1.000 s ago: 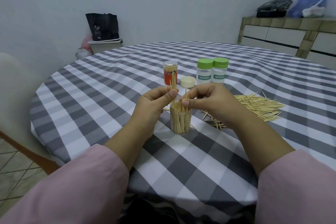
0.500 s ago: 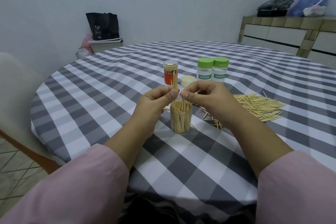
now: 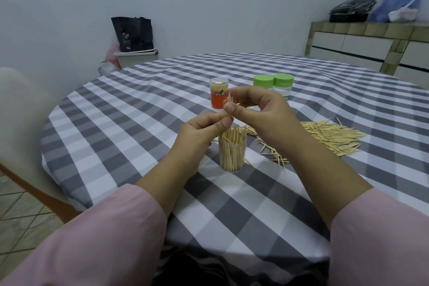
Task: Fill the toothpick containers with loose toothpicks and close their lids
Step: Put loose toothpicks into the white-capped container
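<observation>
Small bundle of toothpicks [image 3: 228,107]: raised since a second ago, now clear above the open container [image 3: 232,153]; insertion judged pending. Pinched low by left hand [image 3: 199,137], higher by right hand [image 3: 257,109]. Open container: clear, upright on checked surface [image 3: 144,109], nearly full, tips splayed past rim, no lid. Right of container: loose pile [image 3: 325,133]. Beyond container: orange-labelled tube [image 3: 219,96], two green-lidded jars [image 3: 274,85], closed.
</observation>
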